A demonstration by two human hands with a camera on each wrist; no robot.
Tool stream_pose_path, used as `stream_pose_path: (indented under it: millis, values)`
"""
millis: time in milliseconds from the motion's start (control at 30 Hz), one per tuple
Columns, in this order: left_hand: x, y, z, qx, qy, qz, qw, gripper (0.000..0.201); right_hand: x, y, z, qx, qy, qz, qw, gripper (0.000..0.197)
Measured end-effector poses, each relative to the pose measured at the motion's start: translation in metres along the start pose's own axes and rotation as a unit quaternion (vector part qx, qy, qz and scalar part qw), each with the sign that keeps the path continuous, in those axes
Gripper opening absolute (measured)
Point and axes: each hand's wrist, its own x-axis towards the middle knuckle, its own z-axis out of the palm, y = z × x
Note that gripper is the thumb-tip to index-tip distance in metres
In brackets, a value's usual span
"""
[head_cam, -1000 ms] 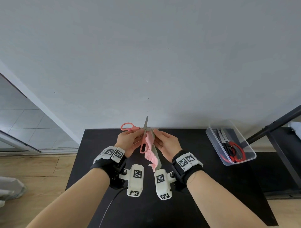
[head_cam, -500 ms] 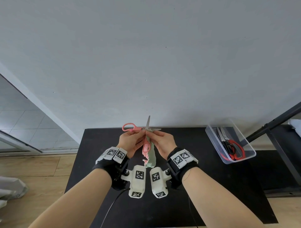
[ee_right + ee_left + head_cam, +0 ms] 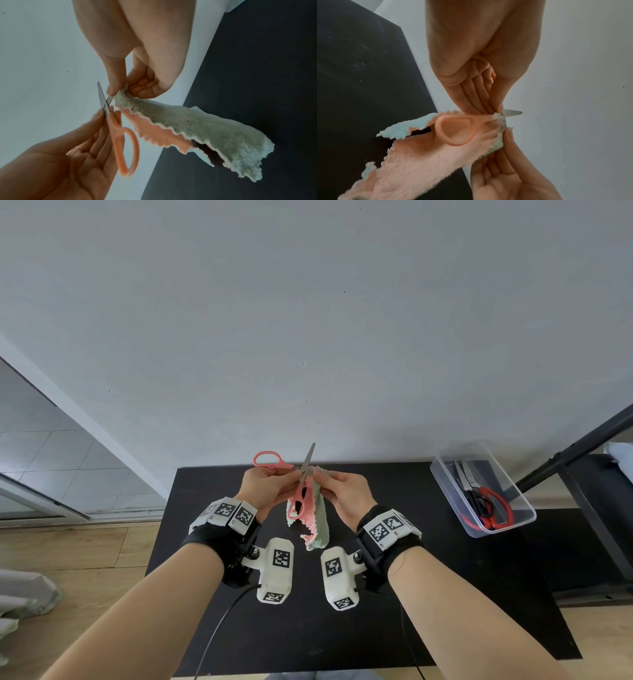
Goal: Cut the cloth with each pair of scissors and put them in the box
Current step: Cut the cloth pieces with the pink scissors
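Above the black table, my left hand pinches the pink-handled scissors near their pivot. The blades are spread wide: one points up, the other reaches right to the cloth's top edge. One handle loop hangs down in front of the cloth. My right hand pinches the top edge of the pink and pale green cloth, which dangles between my wrists. In the right wrist view, the right thumb and fingers grip the cloth just beside the scissors. The clear plastic box stands at the table's right.
Inside the box lie red-handled scissors and a dark-handled pair. A grey wall rises right behind the table. A black metal frame stands to the right of the box. Wooden floor lies to the left.
My right wrist has drawn slightly closer to the left one. The cloth's hanging end has swung and now shows more green. The scissors stay spread at the same spot.
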Motion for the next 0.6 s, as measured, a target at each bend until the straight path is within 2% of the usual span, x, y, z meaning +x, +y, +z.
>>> stream_pose_path:
  millis: [100, 233, 333, 433, 600]
  values:
    - [0.001, 0.002, -0.006, -0.001, 0.018, -0.002, 1.0, 0.013, 0.0, -0.006, -0.006, 0.0, 0.019, 0.001, 1.0, 0.02]
    - [0.001, 0.003, -0.024, -0.061, 0.06, 0.003, 0.996, 0.008, 0.002, -0.016, -0.027, 0.048, 0.065, -0.008, 0.997, 0.018]
    - [-0.001, 0.003, -0.023, -0.111, 0.035, -0.004, 0.993, 0.012, -0.005, -0.018, -0.024, 0.044, 0.043, 0.008, 0.998, 0.01]
    - [-0.003, 0.001, -0.009, -0.137, 0.006, -0.015, 0.99, 0.013, -0.012, -0.013, -0.005, 0.094, 0.016, 0.027, 0.995, 0.008]
    - [-0.003, -0.002, 0.005, -0.134, -0.02, -0.008, 0.991, 0.011, -0.011, -0.005, 0.014, 0.107, 0.015, 0.016, 0.994, 0.024]
